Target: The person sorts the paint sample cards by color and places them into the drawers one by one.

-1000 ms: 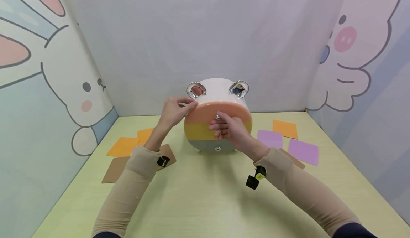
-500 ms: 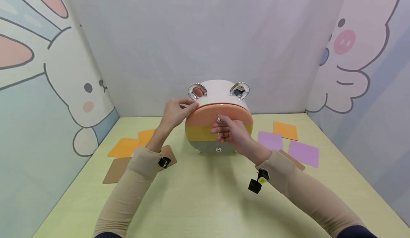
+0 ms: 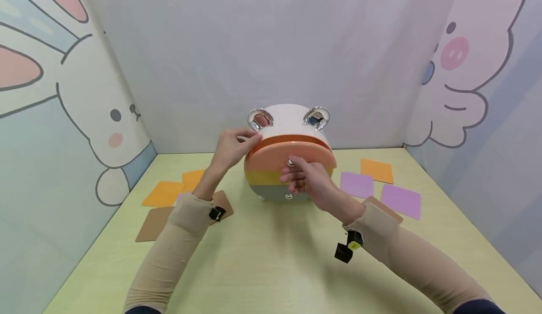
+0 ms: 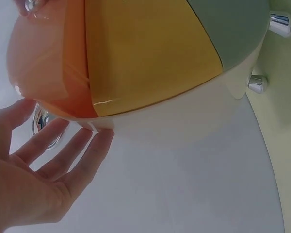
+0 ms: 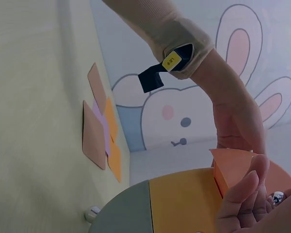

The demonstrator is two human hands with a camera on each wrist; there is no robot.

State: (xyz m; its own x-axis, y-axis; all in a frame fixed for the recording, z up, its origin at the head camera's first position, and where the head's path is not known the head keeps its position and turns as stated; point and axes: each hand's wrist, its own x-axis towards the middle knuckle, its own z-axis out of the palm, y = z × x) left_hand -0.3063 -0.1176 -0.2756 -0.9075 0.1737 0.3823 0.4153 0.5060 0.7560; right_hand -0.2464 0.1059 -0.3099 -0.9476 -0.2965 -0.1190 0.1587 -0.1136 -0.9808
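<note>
A small rounded white drawer box (image 3: 289, 116) with chrome ear-shaped loops stands at the back of the table. Its front has an orange top drawer (image 3: 268, 158), a yellow middle drawer (image 3: 257, 176) and a grey-green bottom drawer (image 3: 271, 192). The orange drawer is pulled partway out, with a gap above its front. My right hand (image 3: 315, 184) pinches its silver knob (image 3: 290, 163), the other fingers loosely bent below. My left hand (image 3: 230, 149) touches the box's upper left side; in the left wrist view its fingers (image 4: 85, 165) reach out fairly straight against the white shell.
Orange cards (image 3: 163, 193) and brown cards (image 3: 154, 224) lie on the table (image 3: 262, 267) at left, partly under my left forearm. On the right are purple cards (image 3: 401, 200), an orange card (image 3: 377, 170) and a brown card (image 3: 384, 209). Walls enclose the back and sides.
The orange drawer has come from shut to partly out, towards me. My right hand has moved back and slightly down with its knob. The left hand has stayed on the box.
</note>
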